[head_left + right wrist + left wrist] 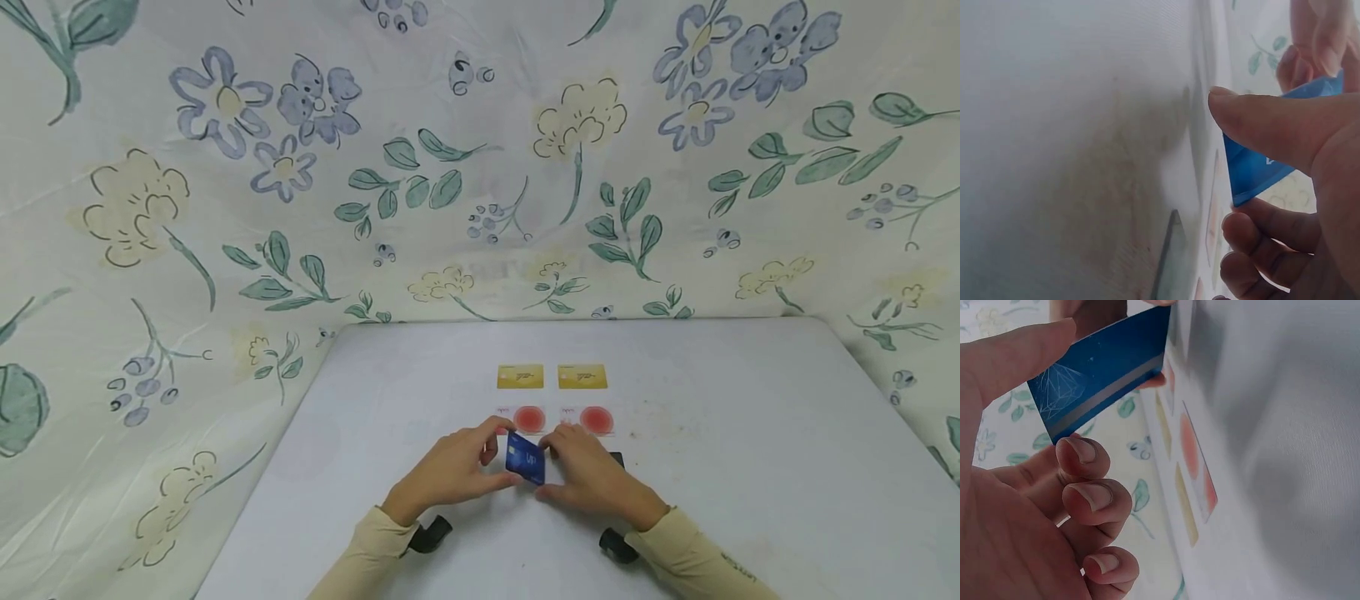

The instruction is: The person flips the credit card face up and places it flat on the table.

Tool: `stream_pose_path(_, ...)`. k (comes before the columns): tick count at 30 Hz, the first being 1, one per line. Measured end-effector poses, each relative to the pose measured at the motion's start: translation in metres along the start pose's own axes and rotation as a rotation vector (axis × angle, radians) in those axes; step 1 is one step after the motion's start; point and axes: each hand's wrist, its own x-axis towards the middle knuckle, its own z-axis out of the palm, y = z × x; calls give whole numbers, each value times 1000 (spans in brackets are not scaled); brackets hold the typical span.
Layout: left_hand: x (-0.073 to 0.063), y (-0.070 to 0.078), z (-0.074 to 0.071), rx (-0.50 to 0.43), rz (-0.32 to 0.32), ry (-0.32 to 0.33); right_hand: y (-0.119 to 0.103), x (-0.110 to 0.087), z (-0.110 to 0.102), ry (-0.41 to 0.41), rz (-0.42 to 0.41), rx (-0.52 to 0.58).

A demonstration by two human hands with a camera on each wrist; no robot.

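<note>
A blue bank card [525,458] with a gold chip stands tilted between both hands, raised on edge. In the left wrist view its back [1107,369] shows a grey stripe and a line pattern. My left hand [461,467] pinches one end between thumb and index finger, its other fingers curled loosely. At the opposite end, my right hand [592,473] holds the card between thumb and index finger. A dark card [617,459] lies on the table, mostly hidden under the right hand in the head view; the right wrist view shows part of it.
Two yellow cards [521,377] lie side by side farther back on the white table [375,392]. Nearer are two white cards with red circles [597,420], partly covered by the hands. Floral cloth [480,183] hangs behind the table.
</note>
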Motion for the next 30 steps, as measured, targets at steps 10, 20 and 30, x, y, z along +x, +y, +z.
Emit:
stream_pose_path(10,-5,-8,-3,43,-30,6,1,-1,-4,7,2,-11)
stream_pose_path(20,-10,-17,-2,58,-34,-45,-1,-1,-4,-24,12,-41)
stream_pose_path(30,-8,-24,3,172,-24,-73,-3,-2,-3,-18,-8,-61)
